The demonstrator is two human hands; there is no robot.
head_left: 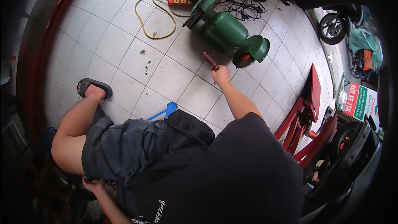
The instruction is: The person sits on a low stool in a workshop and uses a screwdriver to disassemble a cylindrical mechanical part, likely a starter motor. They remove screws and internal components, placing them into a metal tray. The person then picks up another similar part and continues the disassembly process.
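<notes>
My right hand (221, 76) reaches forward over the tiled floor, its fingers closed around a red, rod-shaped tool (210, 60) whose exact kind I cannot make out. The tool points away to the upper left. Just right of this hand is the wire brush wheel (244, 61) of a green bench grinder (228, 30); a small gap separates them. Low on the left, beside my bent leg, my left hand (94, 185) has curled fingers against something dark, and what they hold is hidden.
A yellow cord (143, 25) loops from an orange power strip (179, 1) left of the grinder. Black cables (244, 8) lie behind it. On the right are a red metal frame (296, 120) and motorcycle parts (352, 145). Something blue (171, 108) stands by my black bag (188, 130).
</notes>
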